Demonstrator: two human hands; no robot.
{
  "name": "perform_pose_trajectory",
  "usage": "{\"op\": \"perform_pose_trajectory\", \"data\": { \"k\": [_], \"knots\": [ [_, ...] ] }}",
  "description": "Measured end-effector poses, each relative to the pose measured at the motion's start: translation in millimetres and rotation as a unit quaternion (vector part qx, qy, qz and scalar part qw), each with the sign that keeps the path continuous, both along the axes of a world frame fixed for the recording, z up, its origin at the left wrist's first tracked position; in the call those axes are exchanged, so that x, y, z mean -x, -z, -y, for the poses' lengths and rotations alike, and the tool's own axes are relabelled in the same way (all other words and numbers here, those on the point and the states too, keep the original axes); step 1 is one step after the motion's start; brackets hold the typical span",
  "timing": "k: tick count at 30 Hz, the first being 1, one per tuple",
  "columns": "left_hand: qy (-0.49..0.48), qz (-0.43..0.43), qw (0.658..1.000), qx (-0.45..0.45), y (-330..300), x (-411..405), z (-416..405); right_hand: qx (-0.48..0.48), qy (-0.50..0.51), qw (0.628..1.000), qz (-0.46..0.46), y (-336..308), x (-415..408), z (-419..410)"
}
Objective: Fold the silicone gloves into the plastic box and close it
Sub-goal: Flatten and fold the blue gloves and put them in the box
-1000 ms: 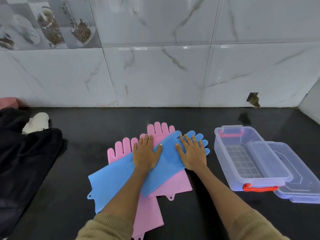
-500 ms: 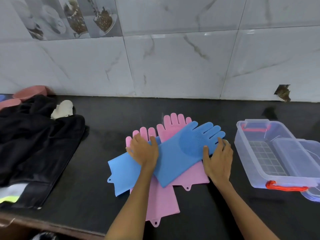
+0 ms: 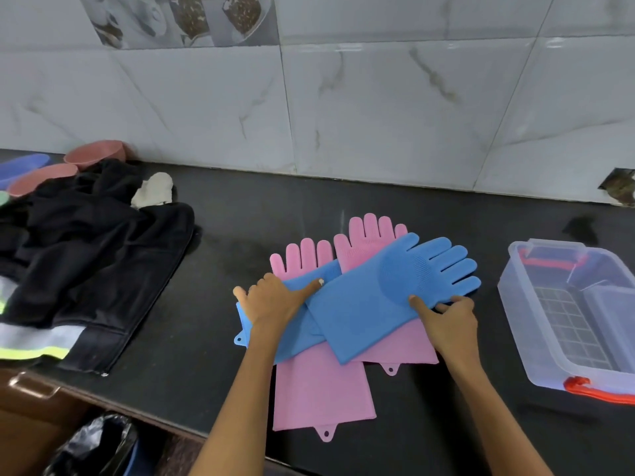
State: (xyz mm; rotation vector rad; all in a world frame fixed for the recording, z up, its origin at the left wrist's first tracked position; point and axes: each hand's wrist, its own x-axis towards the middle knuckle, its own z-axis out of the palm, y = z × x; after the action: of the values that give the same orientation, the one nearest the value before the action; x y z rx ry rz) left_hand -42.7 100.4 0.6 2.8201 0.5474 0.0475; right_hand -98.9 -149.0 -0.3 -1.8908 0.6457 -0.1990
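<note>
left hand point(image 3: 271, 300) flat on lower blue glove point(image 3: 295, 324), right hand point(image 3: 446, 321) pinching top blue glove point(image 3: 388, 297)

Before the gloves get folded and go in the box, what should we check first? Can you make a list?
1. Plastic box open, lid off: ok.
2. Top blue glove lying flat on the pink gloves: ok.
3. Left hand resting on the lower blue glove: ok.
4. Right hand at the top blue glove's edge: ok; firmness of hold: cannot tell.
5. Gloves folded small enough for the box: not ok, all lie unfolded.
6. Box empty: not ok, something clear sits inside.
</note>
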Motion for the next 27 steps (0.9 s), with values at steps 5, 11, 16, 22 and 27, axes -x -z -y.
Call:
{"op": "perform_pose_trajectory", "data": {
  "k": [5, 11, 16, 22, 27],
  "knots": [
    [0.076, 0.037, 0.994, 0.065, 2, 3, -8, -0.08, -0.035, 0.995, -0.041, 1, -11, 18],
    [0.098, -0.003, 0.991, 0.089, -1, 4, -8, -0.191, -0.07, 0.976, -0.077, -4, -14, 20],
    [0.093, -0.029, 0.986, 0.139, -3, 0, -13, -0.198, -0.102, 0.97, -0.098, -4, -16, 17],
    [0.064, -0.038, 0.978, 0.194, -5, 0, -20, -0.099, -0.146, 0.979, -0.102, -6, -19, 7],
    [0.076, -0.024, 0.974, 0.214, -7, 3, -25, 0.099, -0.141, 0.985, -0.032, -6, -22, -14]
  ]
}}
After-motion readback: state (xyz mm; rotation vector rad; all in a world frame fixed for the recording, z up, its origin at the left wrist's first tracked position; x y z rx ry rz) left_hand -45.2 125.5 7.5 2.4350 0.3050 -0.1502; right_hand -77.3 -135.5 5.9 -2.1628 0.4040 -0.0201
